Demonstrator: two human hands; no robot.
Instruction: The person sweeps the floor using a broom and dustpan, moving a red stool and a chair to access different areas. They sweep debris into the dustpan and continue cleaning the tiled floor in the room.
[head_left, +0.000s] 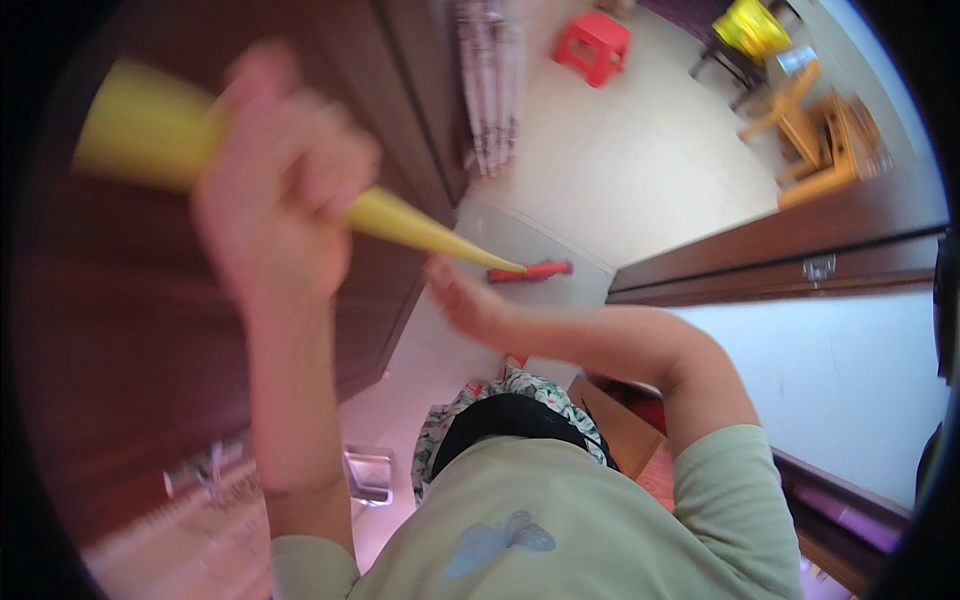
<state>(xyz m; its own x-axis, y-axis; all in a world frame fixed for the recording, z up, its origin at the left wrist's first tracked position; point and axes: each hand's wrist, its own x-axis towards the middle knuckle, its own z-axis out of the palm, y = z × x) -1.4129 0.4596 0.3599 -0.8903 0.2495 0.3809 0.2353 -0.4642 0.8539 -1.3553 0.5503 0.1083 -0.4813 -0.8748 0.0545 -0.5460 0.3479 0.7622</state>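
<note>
My left hand (277, 165), blurred and raised in front of the dark door, is wrapped around a long yellow pole (405, 221). The pole's near end looks wide and blurred at the upper left. It runs down towards the floor, where a red and purple broom head (551, 268) lies at its far end. Just under the middle of the pole is my right hand (472, 307), its fingers close to the pole. Whether those fingers touch or grip the pole cannot be made out.
A dark wooden door (315, 300) stands on the left, with a patterned curtain (491, 90) beyond it. Through the doorway are a red plastic stool (596, 45) and wooden chairs (810, 142). A door frame (750, 255) and white wall (817, 375) bound the right. A metal bin (370, 475) stands at lower left.
</note>
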